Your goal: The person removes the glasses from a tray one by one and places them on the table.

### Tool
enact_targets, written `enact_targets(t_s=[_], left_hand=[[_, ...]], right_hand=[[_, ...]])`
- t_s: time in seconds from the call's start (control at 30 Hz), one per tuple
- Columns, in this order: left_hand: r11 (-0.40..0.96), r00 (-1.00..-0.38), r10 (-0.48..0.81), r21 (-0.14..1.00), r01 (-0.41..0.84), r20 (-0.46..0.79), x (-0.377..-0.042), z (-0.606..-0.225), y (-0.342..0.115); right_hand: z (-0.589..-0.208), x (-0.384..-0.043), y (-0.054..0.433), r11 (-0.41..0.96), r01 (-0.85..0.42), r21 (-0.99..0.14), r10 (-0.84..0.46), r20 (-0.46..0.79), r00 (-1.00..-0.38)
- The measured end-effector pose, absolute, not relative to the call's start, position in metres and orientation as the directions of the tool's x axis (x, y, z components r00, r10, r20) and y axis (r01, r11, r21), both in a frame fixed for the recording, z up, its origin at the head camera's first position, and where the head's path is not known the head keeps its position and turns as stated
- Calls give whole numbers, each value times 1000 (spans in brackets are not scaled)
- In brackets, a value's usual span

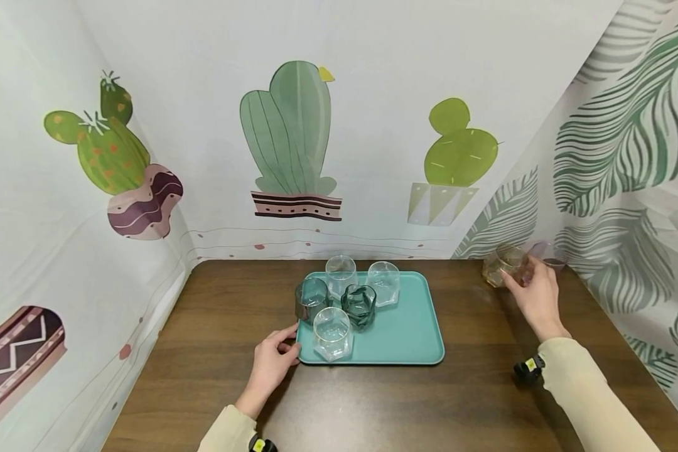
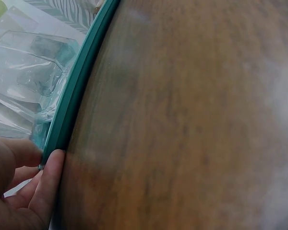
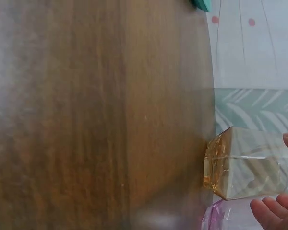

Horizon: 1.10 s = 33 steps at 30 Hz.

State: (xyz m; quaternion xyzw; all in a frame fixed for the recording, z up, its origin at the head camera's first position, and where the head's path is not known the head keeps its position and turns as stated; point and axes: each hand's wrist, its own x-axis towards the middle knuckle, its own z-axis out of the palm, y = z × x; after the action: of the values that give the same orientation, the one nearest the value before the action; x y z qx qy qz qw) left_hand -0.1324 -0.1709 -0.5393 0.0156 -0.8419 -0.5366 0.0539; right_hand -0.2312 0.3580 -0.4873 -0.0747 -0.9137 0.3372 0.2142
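My left hand [image 1: 274,355] pinches the left rim of a teal tray [image 1: 407,320], near its front corner; the left wrist view shows fingers [image 2: 50,177] against the rim. Far to the right, my right hand [image 1: 537,298] holds an amber-tinted drinking glass [image 3: 249,165], thumb on one side and fingers on the other. The glass stands upright at the table's back edge. Beside it is a purple-tinted glass [image 3: 235,215], partly hidden by my right hand. A further clear or faintly tinted glass [image 1: 555,260] shows behind the hand.
On the tray's left half stand a teal glass [image 1: 311,301], a dark green glass [image 1: 359,307] and clear glasses, one [image 1: 332,336] at the front. A patterned cloth [image 1: 373,238] hangs behind the wooden table [image 1: 373,402].
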Motion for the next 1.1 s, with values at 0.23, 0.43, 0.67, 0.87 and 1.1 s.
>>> enact_targets(t_s=[0.23,0.43,0.67,0.87,1.1], left_hand=[[409,-993,-90,912,27,70,-135,-538,-170],[412,-994,-85,911,27,68,-135,-539,-171],[414,-993,-86,909,37,80,-134,-539,-172],[414,-994,-79,910,36,76,-132,-539,-171],[415,-994,-82,909,32,72,-132,-539,-171]], right_hand=[[-486,-217,350,764,-17,-645,265,339,-903],[-490,-206,339,772,-91,-629,210,387,-898],[-489,-194,321,765,-132,-630,182,408,-895],[-486,-185,303,755,-142,-640,162,392,-905],[-484,-178,283,716,-158,-680,135,357,-924]])
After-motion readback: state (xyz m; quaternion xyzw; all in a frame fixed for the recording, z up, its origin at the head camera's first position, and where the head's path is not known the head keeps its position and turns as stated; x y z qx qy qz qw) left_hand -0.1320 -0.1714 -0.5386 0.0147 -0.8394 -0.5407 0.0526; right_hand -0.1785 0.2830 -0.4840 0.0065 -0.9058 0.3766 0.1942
